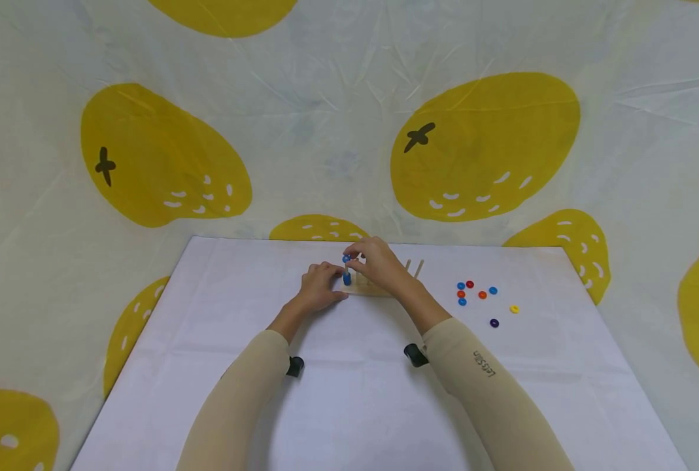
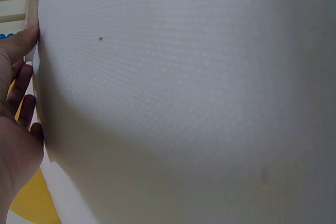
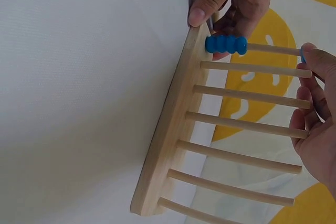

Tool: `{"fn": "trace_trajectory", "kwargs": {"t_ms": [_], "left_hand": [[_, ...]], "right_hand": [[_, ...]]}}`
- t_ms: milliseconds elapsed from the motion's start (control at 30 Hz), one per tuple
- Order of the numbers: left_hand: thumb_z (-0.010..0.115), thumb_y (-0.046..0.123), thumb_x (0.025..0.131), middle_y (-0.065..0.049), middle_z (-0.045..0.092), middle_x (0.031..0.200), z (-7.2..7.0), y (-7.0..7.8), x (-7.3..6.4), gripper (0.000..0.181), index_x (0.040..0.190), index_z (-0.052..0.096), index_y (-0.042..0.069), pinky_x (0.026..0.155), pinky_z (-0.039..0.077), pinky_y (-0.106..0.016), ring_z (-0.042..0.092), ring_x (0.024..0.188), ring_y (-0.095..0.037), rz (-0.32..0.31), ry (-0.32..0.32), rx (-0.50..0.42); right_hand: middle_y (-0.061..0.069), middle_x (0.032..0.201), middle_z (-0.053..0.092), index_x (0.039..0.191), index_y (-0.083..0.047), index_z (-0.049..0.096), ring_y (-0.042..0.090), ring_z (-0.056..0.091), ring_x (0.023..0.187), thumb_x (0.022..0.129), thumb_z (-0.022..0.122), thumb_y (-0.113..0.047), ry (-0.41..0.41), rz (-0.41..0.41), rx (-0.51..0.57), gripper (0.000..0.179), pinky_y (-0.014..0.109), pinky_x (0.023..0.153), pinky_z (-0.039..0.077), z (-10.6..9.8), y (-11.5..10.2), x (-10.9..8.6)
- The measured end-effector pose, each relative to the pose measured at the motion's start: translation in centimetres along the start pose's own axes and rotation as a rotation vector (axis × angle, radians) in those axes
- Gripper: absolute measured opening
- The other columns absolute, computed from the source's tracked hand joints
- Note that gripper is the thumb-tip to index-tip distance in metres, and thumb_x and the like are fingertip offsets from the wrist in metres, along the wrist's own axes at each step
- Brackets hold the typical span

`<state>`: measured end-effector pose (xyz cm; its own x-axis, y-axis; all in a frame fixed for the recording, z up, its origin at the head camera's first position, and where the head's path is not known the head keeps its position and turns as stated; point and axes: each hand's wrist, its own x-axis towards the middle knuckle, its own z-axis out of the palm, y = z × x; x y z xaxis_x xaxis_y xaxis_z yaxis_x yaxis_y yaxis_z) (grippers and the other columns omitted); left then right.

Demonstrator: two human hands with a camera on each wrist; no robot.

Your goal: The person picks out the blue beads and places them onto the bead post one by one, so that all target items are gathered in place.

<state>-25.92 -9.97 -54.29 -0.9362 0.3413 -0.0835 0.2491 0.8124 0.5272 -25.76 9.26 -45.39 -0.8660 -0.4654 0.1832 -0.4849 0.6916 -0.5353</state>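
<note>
A wooden peg rack (image 3: 163, 129) has a long flat base with several thin upright pegs. My left hand (image 1: 320, 288) holds the rack's left end, its thumb against the near edge of the base and its fingers round the far side. Stacked at the foot of the leftmost peg are several blue rings (image 3: 226, 44). At the top of that same peg my right hand (image 1: 378, 265) pinches another blue ring (image 1: 346, 259) between thumb and fingertips. Whether this ring is round the peg's tip is hidden by the fingers. The other pegs (image 3: 247, 98) carry no rings.
To the right of the rack, loose rings lie scattered on the white tablecloth (image 1: 355, 399): blue (image 1: 493, 290), red (image 1: 469, 284), orange (image 1: 482, 295), yellow (image 1: 514, 309) and dark purple (image 1: 494, 323). A patterned cloth backdrop (image 1: 325, 150) hangs behind the table's far edge.
</note>
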Motion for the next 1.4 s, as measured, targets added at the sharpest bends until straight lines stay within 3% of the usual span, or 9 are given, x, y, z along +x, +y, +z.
{"fn": "trace_trajectory", "kwargs": {"t_ms": [400,633,1033,1400], "left_hand": [[0.083,0.034,0.088,-0.009,0.058,0.14,0.1,-0.1,0.0,0.059,0.139,0.062,0.015,0.108,0.035,-0.057,0.043,0.135,-0.034,0.012,0.014,-0.013],[0.083,0.033,0.088,-0.008,0.058,0.141,0.1,-0.2,0.2,0.059,0.14,0.062,0.016,0.109,0.034,-0.056,0.043,0.134,-0.033,0.014,0.023,-0.01],[0.084,0.032,0.087,-0.008,0.059,0.14,0.3,-0.2,0.1,0.058,0.139,0.063,0.017,0.11,0.034,-0.055,0.043,0.135,-0.033,0.005,0.019,-0.022],[0.084,0.031,0.088,-0.008,0.058,0.14,0.1,0.0,-0.1,0.059,0.14,0.062,0.016,0.109,0.033,-0.054,0.042,0.136,-0.033,0.013,0.018,-0.036]], "right_hand": [[0.007,0.11,0.075,0.121,-0.008,0.075,0.027,0.062,0.106,0.098,0.073,-0.02,0.002,0.023,-0.011,0.026,0.041,0.093,0.053,-0.6,0.0,-0.4],[0.009,0.112,0.072,0.121,-0.008,0.074,0.028,0.062,0.105,0.096,0.075,-0.019,0.058,0.017,0.001,0.027,0.041,0.093,0.054,-1.9,0.0,-1.1],[0.008,0.117,0.071,0.122,-0.009,0.073,0.027,0.06,0.107,0.094,0.077,-0.018,0.159,0.006,-0.007,0.03,0.044,0.095,0.054,-4.7,0.8,-4.7],[0.009,0.112,0.071,0.118,-0.005,0.074,0.028,0.061,0.103,0.09,0.08,-0.013,0.258,-0.025,0.001,0.029,0.044,0.085,0.053,-6.2,2.7,-8.1]]}}
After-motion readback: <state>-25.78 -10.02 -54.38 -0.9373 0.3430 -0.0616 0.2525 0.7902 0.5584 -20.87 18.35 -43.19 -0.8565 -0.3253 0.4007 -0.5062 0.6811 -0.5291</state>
